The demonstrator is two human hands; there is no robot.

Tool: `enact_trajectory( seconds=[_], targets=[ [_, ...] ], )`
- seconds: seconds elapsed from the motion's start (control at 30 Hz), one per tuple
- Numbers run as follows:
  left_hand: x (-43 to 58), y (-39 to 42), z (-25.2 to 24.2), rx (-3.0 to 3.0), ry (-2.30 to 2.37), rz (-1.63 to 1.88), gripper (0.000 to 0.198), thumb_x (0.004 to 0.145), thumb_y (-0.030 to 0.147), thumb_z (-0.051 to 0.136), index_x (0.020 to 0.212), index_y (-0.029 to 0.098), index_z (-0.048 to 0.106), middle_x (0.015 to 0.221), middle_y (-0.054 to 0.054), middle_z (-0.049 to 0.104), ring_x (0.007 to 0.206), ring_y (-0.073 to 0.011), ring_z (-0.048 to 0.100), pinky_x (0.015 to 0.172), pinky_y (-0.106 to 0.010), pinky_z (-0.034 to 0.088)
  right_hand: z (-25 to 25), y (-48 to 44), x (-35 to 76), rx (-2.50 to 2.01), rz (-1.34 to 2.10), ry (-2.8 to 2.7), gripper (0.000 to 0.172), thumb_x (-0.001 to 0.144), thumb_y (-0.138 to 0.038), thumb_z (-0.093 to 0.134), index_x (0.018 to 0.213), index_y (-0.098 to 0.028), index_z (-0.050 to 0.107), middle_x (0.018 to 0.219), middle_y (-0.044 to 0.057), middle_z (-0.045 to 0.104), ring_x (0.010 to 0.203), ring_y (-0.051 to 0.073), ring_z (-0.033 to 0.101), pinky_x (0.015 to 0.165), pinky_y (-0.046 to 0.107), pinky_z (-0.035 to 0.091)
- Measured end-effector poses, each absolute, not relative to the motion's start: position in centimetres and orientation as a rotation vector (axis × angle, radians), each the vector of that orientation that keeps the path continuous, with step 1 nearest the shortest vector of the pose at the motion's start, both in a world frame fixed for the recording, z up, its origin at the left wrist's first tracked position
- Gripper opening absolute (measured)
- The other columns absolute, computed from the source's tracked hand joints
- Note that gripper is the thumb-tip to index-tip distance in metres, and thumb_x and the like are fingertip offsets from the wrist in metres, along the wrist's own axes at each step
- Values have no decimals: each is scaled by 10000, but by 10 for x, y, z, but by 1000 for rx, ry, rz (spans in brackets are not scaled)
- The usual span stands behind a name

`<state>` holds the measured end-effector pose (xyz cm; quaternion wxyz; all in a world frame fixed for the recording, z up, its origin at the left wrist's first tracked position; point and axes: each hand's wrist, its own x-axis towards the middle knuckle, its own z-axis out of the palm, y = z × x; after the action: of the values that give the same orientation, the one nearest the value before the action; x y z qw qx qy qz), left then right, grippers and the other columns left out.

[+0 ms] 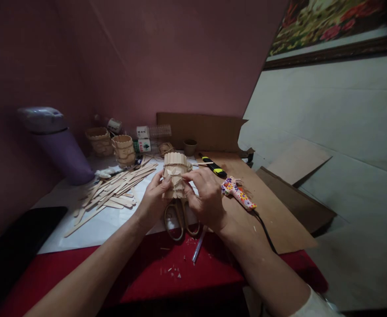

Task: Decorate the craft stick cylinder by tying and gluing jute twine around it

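Between my two hands is a small cup covered in upright wooden craft sticks (175, 160), with twine around it and pale leaf-like pieces on its front. My left hand (154, 189) grips its left side, thumb on the front. The fingers of my right hand (204, 193) are bent in a pinch at the cup's right side; whether they hold a small piece there I cannot make out. Just below the cup, the handles of a pair of scissors (174, 222) stick out toward me. A clear glue stick (198, 246) lies by them on the red cloth.
Loose craft sticks (111, 189) are heaped on the left. Two similar stick-covered cups (123, 149) and a purple bottle (60, 145) stand behind. On the right, a cardboard sheet (269, 211) carries a flowered glue gun (238, 193) with a cord and a utility knife (215, 166).
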<state>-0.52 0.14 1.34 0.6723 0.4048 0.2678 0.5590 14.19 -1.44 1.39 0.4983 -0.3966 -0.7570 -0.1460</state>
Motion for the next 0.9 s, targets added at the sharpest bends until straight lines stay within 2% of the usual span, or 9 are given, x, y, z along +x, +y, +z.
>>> enact_trajectory(
  seconds=[0.27,0.73,0.9],
  targets=[
    [-5,3,10,936,604,1268,520,684,321,799,1129,176,573,957,-52,687,782,-172,648,660,-265,531,13,-13,143,-991,-449,-1895,160,963,-179,481,941,-181,639,911,89,666,907,243,564,835,399,496],
    [-5,2,12,955,619,1271,587,667,341,824,1160,162,559,950,-53,701,765,-161,658,667,-256,531,10,-11,141,-1038,-382,-1839,146,969,-190,450,928,-181,589,886,90,652,873,240,568,798,386,490],
    [-4,1,11,1014,680,1278,631,622,268,860,1157,160,544,973,-61,704,789,-177,670,703,-278,534,11,-12,140,-1016,-364,-1867,115,956,-193,480,921,-185,590,891,91,656,879,243,574,792,380,489]
  ],
)
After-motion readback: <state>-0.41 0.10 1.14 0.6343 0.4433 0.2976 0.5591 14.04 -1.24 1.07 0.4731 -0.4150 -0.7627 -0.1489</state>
